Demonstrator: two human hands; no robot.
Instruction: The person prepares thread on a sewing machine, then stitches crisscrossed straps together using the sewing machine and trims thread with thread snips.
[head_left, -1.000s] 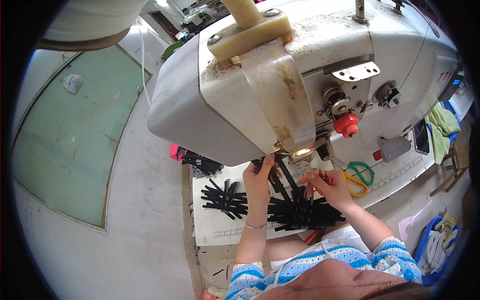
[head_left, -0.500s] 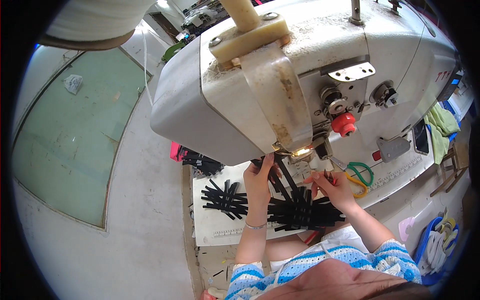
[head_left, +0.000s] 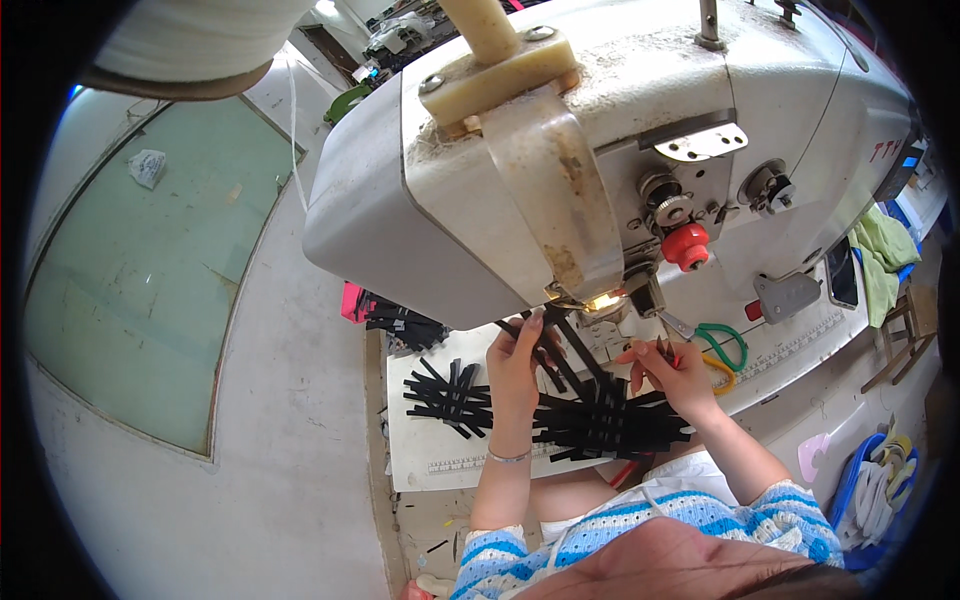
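My left hand [head_left: 515,370] is closed on a black strip [head_left: 503,328] just below the lit needle area of a white sewing machine [head_left: 450,220]. Another black strip [head_left: 578,345] slants from the needle area down toward a heap of black strips [head_left: 610,428] in front of me. My right hand [head_left: 685,382] is closed, right of the strips, on a small pointed tool [head_left: 666,350] with dark tips and a red part; its exact kind is unclear. Left of my wrist lies a smaller bundle of black strips [head_left: 450,397]. The machine head partly hides the needle area.
Scissors [head_left: 735,345] with green and yellow handles lie right of my right hand. Farther right are a phone [head_left: 843,275] and a green cloth [head_left: 880,250]. More black strips [head_left: 405,325] lie left of the machine by a pink item [head_left: 352,302]. A blue basket [head_left: 850,520] stands lower right.
My left hand has shifted very slightly downward, and the strip in its fingers shows more. My right hand has moved a little to the right with the pointed tool.
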